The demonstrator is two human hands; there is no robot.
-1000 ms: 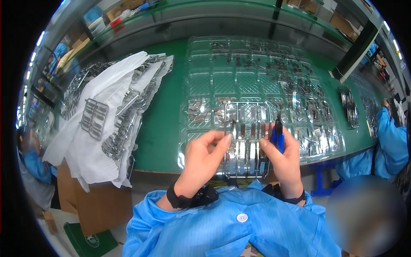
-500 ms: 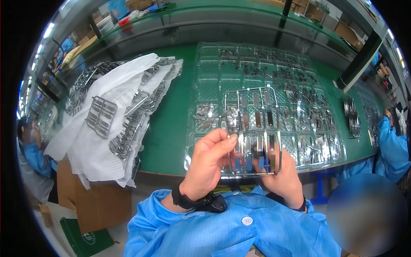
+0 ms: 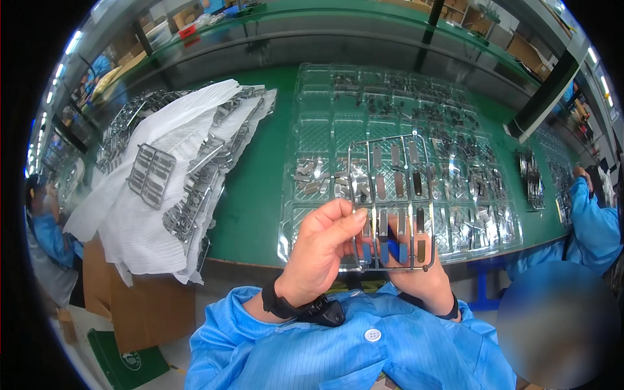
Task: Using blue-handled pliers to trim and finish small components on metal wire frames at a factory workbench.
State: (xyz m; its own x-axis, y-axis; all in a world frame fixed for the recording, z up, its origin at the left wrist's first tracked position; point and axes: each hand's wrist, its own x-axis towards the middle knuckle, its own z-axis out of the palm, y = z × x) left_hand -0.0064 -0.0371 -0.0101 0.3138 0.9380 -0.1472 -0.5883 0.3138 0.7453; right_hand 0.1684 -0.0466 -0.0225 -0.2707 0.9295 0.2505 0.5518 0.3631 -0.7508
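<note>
My left hand pinches the left edge of a shiny plastic sprue frame between thumb and fingers. The frame stands upright over the near part of a clear compartment tray, with rows of small flat silvery and dark pieces attached inside it. Behind the frame's lower right, my right hand is closed and partly hidden. Something blue shows through the frame at its fingers; its kind cannot be made out. Heaps of loose metallic pieces lie in the tray's compartments.
On the left, more sprue frames lie stacked with white wrapping sheets. A small stack of dark frames stands right of the tray, near a metal post. Co-workers in blue sit at both sides. A cardboard box stands below the table.
The sprue frame and my left hand have shifted slightly right. My right hand stays behind the frame, a little lower, and the blue thing there shows more plainly.
</note>
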